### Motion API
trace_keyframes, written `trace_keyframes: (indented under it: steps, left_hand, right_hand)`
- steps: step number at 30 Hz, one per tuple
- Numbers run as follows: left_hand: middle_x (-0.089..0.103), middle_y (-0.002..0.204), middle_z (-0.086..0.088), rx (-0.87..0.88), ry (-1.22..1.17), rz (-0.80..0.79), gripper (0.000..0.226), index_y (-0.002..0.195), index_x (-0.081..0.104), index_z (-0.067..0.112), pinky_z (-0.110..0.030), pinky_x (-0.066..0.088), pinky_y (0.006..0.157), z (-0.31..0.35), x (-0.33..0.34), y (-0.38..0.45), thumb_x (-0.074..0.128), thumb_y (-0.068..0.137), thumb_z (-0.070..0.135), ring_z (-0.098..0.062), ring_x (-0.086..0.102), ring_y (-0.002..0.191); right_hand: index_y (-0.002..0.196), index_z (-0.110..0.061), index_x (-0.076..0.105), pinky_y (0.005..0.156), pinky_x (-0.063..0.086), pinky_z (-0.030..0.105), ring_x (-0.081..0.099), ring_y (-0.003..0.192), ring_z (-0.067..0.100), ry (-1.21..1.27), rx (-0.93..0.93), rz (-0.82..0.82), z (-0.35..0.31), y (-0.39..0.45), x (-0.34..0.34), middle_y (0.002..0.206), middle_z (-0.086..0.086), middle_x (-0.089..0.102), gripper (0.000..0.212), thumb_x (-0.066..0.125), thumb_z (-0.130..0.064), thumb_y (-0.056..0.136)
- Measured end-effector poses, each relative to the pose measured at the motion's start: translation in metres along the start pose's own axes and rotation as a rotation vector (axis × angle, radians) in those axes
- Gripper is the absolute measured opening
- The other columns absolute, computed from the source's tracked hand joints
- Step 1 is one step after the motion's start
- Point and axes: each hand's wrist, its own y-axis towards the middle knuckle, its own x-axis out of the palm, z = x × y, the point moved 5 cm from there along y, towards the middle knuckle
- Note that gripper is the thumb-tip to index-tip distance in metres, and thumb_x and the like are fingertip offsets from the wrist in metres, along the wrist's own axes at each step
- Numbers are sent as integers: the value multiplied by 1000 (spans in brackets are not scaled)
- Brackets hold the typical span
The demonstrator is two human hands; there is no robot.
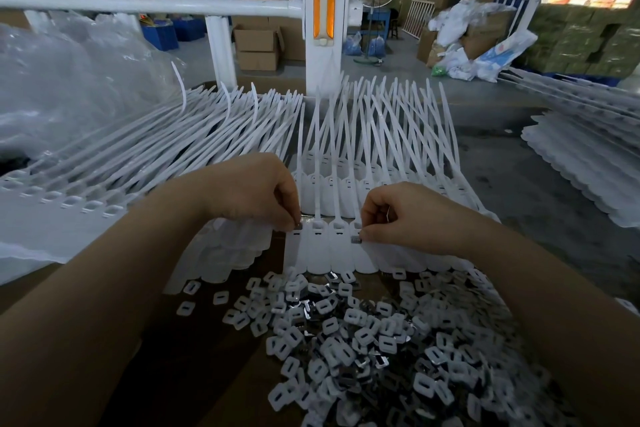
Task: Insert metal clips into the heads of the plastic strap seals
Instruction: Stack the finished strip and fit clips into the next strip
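Meanwhile, left hand (256,191) and right hand (408,215) each pinch a metal clip (356,239) at the heads of the strap seals (329,232) above the loose clip pile (381,340), where a tilted clip could jam or slip free.

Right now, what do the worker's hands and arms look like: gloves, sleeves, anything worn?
Both are bare. The left hand and right hand wear no gloves, and no rings or watch show. Both forearms are uncovered to the frame edge, with no sleeve in view.
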Motion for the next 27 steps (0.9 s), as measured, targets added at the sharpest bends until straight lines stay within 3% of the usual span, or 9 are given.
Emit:
trace_keyframes:
  steps: [6, 13, 16, 22, 27]
  left_hand:
    - [72, 77, 20, -5, 27, -10, 10, 78, 77, 32, -36, 58, 81, -1, 2, 0, 82, 74, 24, 1, 68, 75]
    - [72, 78, 25, -10, -12, -22, 15, 79, 78, 34, -18, 52, 74, -3, 6, 1, 81, 76, 19, 8, 67, 75]
    - [72, 78, 24, -3, -17, -18, 15, 80, 78, 35, -22, 54, 75, -3, 4, 0, 80, 77, 21, 4, 68, 75]
    - [70, 75, 23, -2, -15, 106, 13, 76, 75, 31, -14, 44, 66, -5, -7, 1, 83, 74, 21, 6, 65, 71]
    - [71, 76, 23, 94, -67, 16, 12, 77, 74, 32, -5, 46, 64, 18, -2, -3, 81, 77, 22, 6, 66, 70]
  right_hand:
    - [82, -30, 64, 57, 40, 14, 55, 63, -4, -3, -4, -2, -1, -1, 1, 80, -10, 65, 9, 72, -32, 85]
    - [81, -30, 64, 58, 40, 12, 55, 65, -4, 2, -6, -4, -2, -1, 1, 81, -12, 65, 9, 72, -31, 85]
    - [80, -31, 63, 57, 40, 11, 56, 65, -5, 8, -10, -7, -1, -2, 1, 81, -12, 65, 11, 72, -31, 85]
    - [81, -31, 63, 60, 41, 13, 56, 67, -3, 18, -7, -5, 2, -1, 1, 82, -11, 66, 10, 73, -32, 84]
    - [81, -31, 64, 57, 40, 12, 55, 65, -8, 11, -7, -9, 1, -1, 1, 81, -11, 65, 10, 73, -32, 84]
